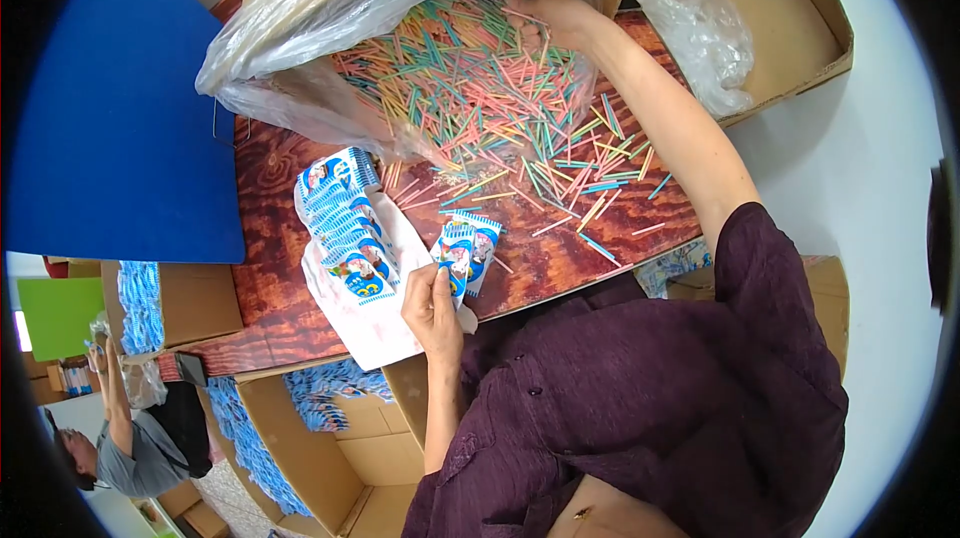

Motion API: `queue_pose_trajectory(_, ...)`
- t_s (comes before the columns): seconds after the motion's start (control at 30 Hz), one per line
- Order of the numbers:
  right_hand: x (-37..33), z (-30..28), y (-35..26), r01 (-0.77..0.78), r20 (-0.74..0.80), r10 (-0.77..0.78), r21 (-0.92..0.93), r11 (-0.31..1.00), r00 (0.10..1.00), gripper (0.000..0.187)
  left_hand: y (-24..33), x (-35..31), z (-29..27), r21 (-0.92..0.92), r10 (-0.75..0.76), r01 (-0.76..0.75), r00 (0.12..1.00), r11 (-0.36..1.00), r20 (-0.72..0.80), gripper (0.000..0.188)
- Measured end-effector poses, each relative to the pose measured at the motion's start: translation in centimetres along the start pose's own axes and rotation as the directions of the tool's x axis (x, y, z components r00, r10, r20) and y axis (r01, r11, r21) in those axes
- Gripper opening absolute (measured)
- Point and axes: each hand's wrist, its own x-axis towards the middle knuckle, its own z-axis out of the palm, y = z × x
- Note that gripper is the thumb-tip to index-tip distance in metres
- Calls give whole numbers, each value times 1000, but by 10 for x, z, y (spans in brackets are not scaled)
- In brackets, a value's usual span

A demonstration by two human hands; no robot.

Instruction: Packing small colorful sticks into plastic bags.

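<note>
A dark red, wood-grained bench carries the work. At its near edge the left hand pinches one small packet between thumb and fingers; it is shiny, blue and white, with a printed picture and striped ends. One second packet lies just right of it, partly covered. The right hand is at the far side, its fingers curled among thin sticks in pink, yellow, green and blue; whether it grips any, I cannot tell. The sticks, too many to count, spill from one clear plastic bag toward the near right. Left of the left hand, one white cloth bears an overlapping row of packets, more than I can count surely. Farther out are one blue board at the left, one open box at the far right with crumpled plastic, and, near left, one other person.
</note>
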Motion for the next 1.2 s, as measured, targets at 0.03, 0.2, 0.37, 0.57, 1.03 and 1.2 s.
queue_pose_trajectory(0.03,3,-3,2,3,-1,-3,0,1000,1000,27,-1,0,-1,0,3,-3,1000,1000,1,9)
queue_pose_trajectory(0.2,11,8,-3,345,-43,-515,-693,633,856,22,4,2,-2,-14,-67,67,998,998,-3,8)
queue_pose_trajectory(0.37,-34,45,-19,214,31,-213,-249,945,977,16,17,9,2,-129,-149,141,988,981,-47,11)
queue_pose_trajectory(0.57,-117,103,87,-565,606,312,283,775,732,12,31,55,25,-488,-140,117,990,865,-11,14)
queue_pose_trajectory(1.03,-198,154,154,109,33,-108,-26,994,994,13,10,33,12,-679,-230,249,966,691,120,14)
queue_pose_trajectory(1.2,-205,144,172,426,98,-422,-377,822,901,13,0,17,-6,-705,-245,277,958,652,149,16)
